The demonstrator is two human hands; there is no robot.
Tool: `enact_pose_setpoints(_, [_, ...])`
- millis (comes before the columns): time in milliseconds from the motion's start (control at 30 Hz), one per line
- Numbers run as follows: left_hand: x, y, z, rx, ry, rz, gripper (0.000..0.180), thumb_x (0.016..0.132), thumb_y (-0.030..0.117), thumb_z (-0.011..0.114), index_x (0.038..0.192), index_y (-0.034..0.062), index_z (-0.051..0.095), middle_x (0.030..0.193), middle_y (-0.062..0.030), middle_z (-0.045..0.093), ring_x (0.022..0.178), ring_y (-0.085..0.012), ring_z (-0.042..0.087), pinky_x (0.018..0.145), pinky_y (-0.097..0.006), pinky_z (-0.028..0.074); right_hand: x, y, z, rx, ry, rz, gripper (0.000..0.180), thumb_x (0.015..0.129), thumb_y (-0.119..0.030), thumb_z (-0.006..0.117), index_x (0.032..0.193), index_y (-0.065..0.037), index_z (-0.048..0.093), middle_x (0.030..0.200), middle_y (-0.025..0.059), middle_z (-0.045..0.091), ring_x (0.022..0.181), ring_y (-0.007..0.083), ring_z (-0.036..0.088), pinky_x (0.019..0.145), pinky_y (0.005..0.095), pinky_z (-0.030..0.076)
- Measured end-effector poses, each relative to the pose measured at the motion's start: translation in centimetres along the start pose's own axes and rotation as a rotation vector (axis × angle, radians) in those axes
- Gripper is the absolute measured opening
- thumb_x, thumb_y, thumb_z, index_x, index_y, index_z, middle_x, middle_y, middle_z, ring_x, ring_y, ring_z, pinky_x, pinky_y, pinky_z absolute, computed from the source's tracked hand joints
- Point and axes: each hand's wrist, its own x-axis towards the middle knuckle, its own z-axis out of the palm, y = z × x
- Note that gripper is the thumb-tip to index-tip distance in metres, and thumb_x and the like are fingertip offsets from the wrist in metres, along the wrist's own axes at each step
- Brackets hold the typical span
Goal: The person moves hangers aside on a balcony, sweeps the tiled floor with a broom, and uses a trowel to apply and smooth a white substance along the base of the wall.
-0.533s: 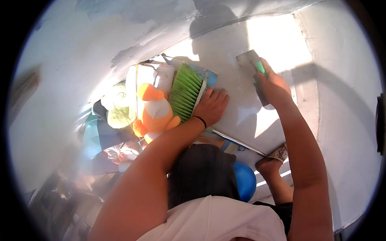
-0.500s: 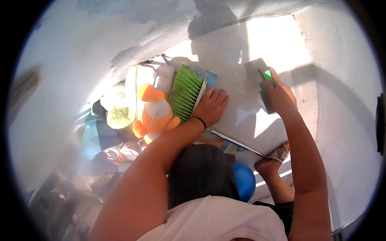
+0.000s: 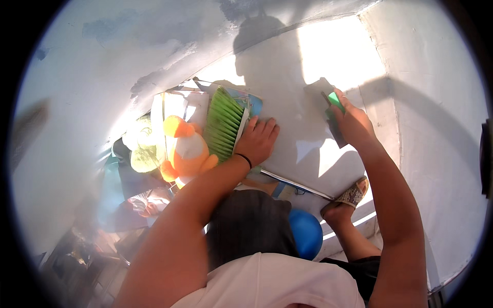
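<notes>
My right hand (image 3: 354, 123) is wrapped around the green handle of a plastering trowel (image 3: 337, 134). The trowel's flat grey blade lies against or very close to the pale plastered surface; I cannot tell which. My left hand (image 3: 258, 138), with a dark band at the wrist, rests palm down with fingers extended, beside a broom head with green bristles (image 3: 223, 123). Its fingers lie on the pale surface at the broom's white edge, holding nothing. To the left of the broom leans an orange and white plush toy (image 3: 189, 151).
A metal pole (image 3: 298, 184) runs from near the broom toward my sandalled foot (image 3: 349, 197). A blue ball-like object (image 3: 306, 233) sits by my dark-clothed knee (image 3: 249, 223). Green plush items (image 3: 144, 159) and jumbled belongings fill the left side. Another pale wall (image 3: 436, 138) rises at the right.
The view has shifted slightly, moving the scene left in the picture. The trowel has tilted a little, its upper end leaning further left. My left hand stays in place beside the broom.
</notes>
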Motion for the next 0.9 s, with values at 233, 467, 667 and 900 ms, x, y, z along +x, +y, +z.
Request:
enact_pose_setpoints(233, [1.4,0.3,0.3,0.05,0.025,0.03,0.032,0.084,0.019,0.053,0.114,0.0087,0.059,0.12,-0.0073,0.056,0.104,-0.0231,0.054,0.106,-0.045,0.031,6.9,-5.1,-3.3,-0.012,0.093,-0.05,0.047,0.1,-0.039,0.039,0.144,-0.023,0.041,0.104,0.0141,0.069,0.095,0.0335,0.064,0.086,0.0426,0.051])
enact_pose_setpoints(467, [0.1,0.1,0.1,0.047,-0.002,-0.013,0.033,0.081,0.019,0.057,0.112,0.0104,0.061,0.121,-0.0072,0.057,0.106,-0.0207,0.056,0.106,-0.046,0.031,0.9,1.8,1.3,0.045,0.033,-0.004,0.05,0.099,-0.04,0.044,0.146,-0.025,0.038,0.105,0.0157,0.068,0.097,0.0346,0.065,0.088,0.0426,0.049])
enact_pose_setpoints(667, [0.8,0.2,0.1,0.032,-0.011,-0.001,0.034,0.08,0.019,0.057,0.113,0.0095,0.061,0.122,-0.0071,0.057,0.107,-0.021,0.056,0.106,-0.046,0.031,7.8,-2.2,-2.9,0.006,0.15,-0.005,0.048,0.1,-0.042,0.04,0.145,-0.026,0.04,0.107,0.0137,0.069,0.099,0.033,0.065,0.087,0.0428,0.05])
enact_pose_setpoints(900, [0.2,-0.1,0.0,0.035,-0.013,-0.03,0.035,0.081,0.019,0.057,0.114,0.01,0.062,0.123,-0.0068,0.056,0.108,-0.021,0.055,0.106,-0.046,0.031,5.3,0.0,-1.3,0.038,0.054,0.053,0.049,0.101,-0.043,0.039,0.147,-0.028,0.036,0.112,0.0136,0.067,0.101,0.0341,0.064,0.086,0.0437,0.051])
